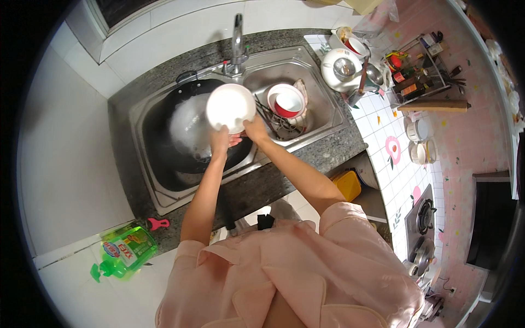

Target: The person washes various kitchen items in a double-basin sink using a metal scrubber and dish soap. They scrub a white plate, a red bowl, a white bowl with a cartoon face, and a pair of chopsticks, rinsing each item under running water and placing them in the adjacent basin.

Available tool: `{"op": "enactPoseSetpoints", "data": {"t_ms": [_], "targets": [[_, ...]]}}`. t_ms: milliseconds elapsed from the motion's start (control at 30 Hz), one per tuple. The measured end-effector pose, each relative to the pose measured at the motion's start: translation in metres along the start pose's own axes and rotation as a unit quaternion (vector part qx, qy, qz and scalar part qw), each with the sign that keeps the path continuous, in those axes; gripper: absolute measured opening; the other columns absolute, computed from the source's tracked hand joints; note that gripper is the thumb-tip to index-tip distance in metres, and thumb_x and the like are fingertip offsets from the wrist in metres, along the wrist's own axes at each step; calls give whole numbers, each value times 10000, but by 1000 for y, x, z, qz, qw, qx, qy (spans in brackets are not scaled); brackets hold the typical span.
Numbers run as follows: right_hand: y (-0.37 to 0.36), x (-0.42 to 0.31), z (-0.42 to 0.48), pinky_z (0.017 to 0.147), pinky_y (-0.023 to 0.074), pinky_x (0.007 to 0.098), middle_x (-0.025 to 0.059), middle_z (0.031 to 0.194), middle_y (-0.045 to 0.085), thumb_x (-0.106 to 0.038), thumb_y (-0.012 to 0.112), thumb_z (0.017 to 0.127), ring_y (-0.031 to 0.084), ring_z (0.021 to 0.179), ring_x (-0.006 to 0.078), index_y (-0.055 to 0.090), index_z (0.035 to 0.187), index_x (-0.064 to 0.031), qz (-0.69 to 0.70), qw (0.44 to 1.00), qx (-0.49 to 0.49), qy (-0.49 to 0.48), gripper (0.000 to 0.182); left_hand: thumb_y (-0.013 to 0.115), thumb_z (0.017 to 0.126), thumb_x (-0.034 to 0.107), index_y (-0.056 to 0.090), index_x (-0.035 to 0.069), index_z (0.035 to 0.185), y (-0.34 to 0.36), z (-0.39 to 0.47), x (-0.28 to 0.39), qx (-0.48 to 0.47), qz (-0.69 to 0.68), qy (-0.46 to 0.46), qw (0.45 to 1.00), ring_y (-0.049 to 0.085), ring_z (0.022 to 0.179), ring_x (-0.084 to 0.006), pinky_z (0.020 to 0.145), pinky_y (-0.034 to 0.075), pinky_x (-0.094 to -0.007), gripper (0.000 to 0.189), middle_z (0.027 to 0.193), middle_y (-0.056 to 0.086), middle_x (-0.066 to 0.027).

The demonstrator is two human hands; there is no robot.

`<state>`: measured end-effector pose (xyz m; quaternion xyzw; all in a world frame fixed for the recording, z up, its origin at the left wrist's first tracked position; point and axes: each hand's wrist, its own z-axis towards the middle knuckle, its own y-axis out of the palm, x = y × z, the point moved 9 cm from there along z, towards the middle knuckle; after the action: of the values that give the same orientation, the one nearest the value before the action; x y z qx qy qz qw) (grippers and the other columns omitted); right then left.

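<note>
Both my hands grip a white bowl (231, 107) by its lower rim, its pale inside facing up at me. My left hand (220, 141) has its thumb on the rim and fingers beneath. My right hand (255, 129) holds the rim's right side. Below and left of the bowl, a large black wok (158, 135) fills the left basin of the steel sink (149, 188), with foamy water (188, 119) in it. In the right basin stand a stacked white bowl (275, 93) and a red-and-white bowl (287, 107), beside several chopsticks or utensils (266, 112).
A chrome faucet (238, 45) rises behind the sink. Left on the granite counter are a green dish-soap pump bottle (129, 250) and a pink-handled tool (158, 223). To the right stand a white appliance (338, 67), a bottle rack (422, 78) and a gas stove (420, 225).
</note>
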<state>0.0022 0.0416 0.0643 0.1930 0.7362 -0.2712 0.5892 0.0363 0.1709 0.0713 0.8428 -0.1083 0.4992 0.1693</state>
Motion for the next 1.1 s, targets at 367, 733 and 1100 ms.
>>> {"op": "enactPoseSetpoints", "data": {"t_ms": [367,733,1100], "targets": [[-168,49,53,448,434,221,111,733,539,-155,481,695,552,583,160,343,1037,52,34,987,-19,153,423,320,745,199,403,-77,907,171,75,-55,-21,-7,-111,994,559,626,-256,516,488,-302,331,771,515,-215],[-219,61,61,482,423,212,63,818,527,-156,393,760,551,632,112,404,948,-32,71,970,-48,227,226,320,767,148,339,-61,1013,211,124,-111,37,-12,-181,983,558,642,-292,532,499,-321,323,841,496,-222],[-285,51,87,607,422,281,102,793,514,-178,375,767,527,680,194,421,878,-15,339,916,79,198,203,357,774,208,379,-10,1001,205,151,-124,58,45,-221,973,558,698,-230,526,478,-274,315,837,526,-182]]}}
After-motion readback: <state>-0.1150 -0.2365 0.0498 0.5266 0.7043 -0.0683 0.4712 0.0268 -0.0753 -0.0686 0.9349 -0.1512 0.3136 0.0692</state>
